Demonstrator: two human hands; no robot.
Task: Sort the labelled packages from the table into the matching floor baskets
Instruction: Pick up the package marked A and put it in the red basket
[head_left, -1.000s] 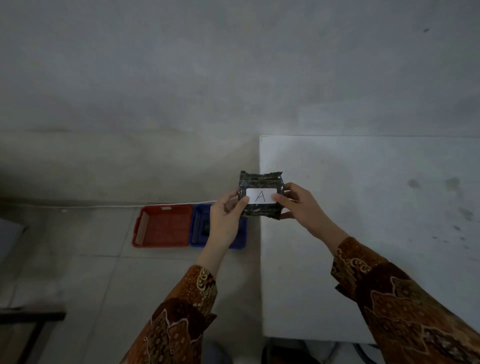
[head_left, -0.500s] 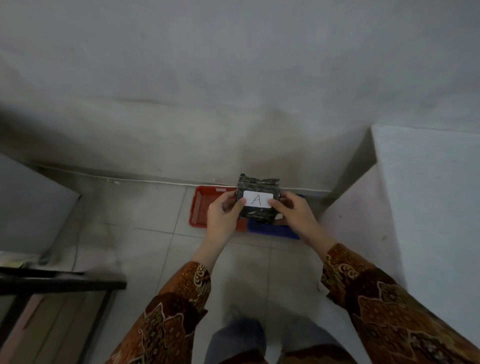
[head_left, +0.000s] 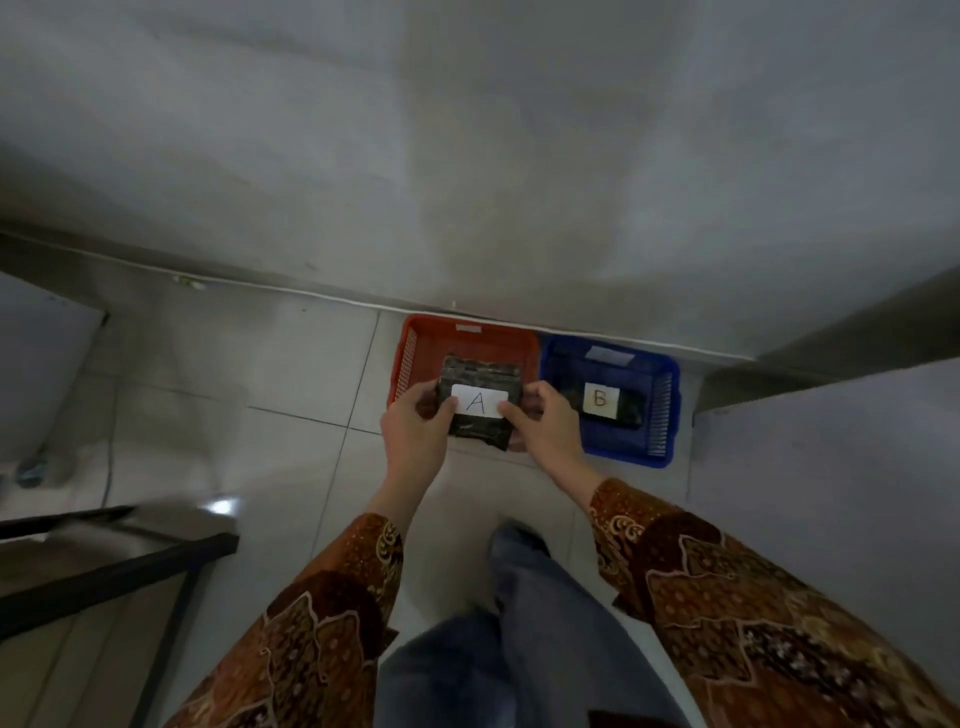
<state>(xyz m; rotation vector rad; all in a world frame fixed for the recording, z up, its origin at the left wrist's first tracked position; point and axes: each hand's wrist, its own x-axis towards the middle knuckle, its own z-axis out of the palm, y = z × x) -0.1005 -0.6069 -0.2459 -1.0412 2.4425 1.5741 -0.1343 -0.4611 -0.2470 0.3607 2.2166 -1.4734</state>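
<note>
Together the left hand (head_left: 415, 436) and right hand (head_left: 545, 431) pinch a dark package (head_left: 480, 408) by its sides, thumbs on its "A" label. Beyond the fingers sits a red basket (head_left: 467, 343); right of them, a blue basket (head_left: 660, 410).

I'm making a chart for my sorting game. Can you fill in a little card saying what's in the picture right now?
held package: dark package, white label reading A
left hand: grips the package's left edge
right hand: grips its right edge
red basket: on the floor, behind the held package
blue basket: right of the red one, holds a package labelled B
table: at right
</note>
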